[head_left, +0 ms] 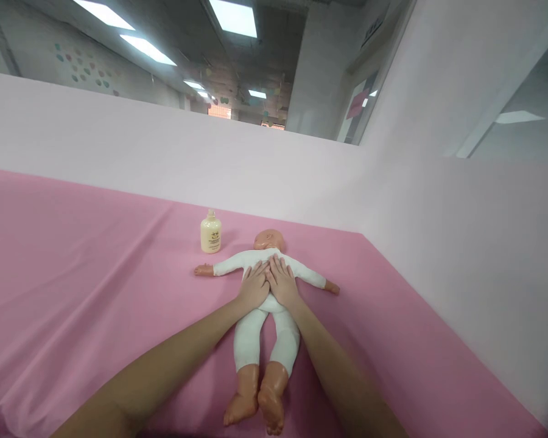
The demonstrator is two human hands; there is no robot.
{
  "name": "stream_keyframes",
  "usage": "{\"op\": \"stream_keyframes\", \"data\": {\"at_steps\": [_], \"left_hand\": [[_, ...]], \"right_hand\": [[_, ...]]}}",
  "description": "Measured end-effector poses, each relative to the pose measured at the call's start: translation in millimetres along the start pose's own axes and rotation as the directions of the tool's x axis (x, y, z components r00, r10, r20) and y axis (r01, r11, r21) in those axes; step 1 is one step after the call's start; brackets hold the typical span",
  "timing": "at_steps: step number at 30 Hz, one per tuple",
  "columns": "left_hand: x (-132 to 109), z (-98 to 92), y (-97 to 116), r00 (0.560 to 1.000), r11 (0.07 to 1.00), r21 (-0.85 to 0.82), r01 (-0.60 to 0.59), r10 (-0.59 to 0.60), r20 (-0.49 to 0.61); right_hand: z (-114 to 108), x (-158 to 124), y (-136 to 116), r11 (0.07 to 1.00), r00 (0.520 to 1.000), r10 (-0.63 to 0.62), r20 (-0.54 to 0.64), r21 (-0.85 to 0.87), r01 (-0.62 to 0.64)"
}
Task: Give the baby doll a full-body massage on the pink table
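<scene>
Lying flat with nothing pinched between the fingers, the left hand (256, 288) and the right hand (282, 282) rest side by side on the chest and belly of the doll (270, 304), their inner edges meeting about its midline and the fingers stretched toward its head (270, 239), a little apart at the tips. How hard they press I cannot tell from where I stand. Doing this well, I'd say, is a matter of even contact: whole palms rather than fingertips, the same light weight on both sides, wrists loose so that the forearms coming in on either side of the doll's legs don't lean down on its hips. The doll lies stretched on the pink cover (95, 286), legs toward the person and arms flung out to each side, so the torso is well exposed; it seems placed squarely enough for both hands to work symmetrically. Should the palms slide, its white cloth body could ruck up or shift with them, so a slow, smooth touch looks wise. Beyond the doll's outstretched arm on the person's left, a cream bottle (210, 237) stands upright near its head, clear of both elbows. Past the doll's head rises a pale wall (164, 155), well away from the hands.
</scene>
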State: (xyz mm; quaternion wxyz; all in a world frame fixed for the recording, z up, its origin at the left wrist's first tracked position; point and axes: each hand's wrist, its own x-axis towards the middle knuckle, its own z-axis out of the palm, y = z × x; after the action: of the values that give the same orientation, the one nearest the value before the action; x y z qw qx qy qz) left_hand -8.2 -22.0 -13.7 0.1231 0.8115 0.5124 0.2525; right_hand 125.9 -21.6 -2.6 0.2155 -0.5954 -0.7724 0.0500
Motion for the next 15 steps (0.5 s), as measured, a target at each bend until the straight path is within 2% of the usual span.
{"op": "stream_keyframes", "data": {"at_steps": [5,10,12,15], "left_hand": [[25,-6.9,-10,0.997,0.998,-0.061,-0.008,0.003,-0.078],[41,-5.4,-32,0.953,0.967,-0.199,0.156,-0.201,-0.228],[41,-0.2,-37,0.947,0.967,-0.189,0.169,-0.212,-0.240],[39,5.7,-37,0.956,0.984,-0.081,0.157,-0.173,-0.237]], "right_hand": [[-4,-18,-3,0.999,0.998,-0.004,0.061,-0.044,0.007],[-13,-45,-13,0.981,0.974,-0.176,0.145,-0.061,0.186],[-15,-48,-16,0.971,0.960,-0.222,0.173,-0.049,0.234],[-15,-39,-15,0.980,0.965,-0.189,0.182,-0.033,0.198]]}}
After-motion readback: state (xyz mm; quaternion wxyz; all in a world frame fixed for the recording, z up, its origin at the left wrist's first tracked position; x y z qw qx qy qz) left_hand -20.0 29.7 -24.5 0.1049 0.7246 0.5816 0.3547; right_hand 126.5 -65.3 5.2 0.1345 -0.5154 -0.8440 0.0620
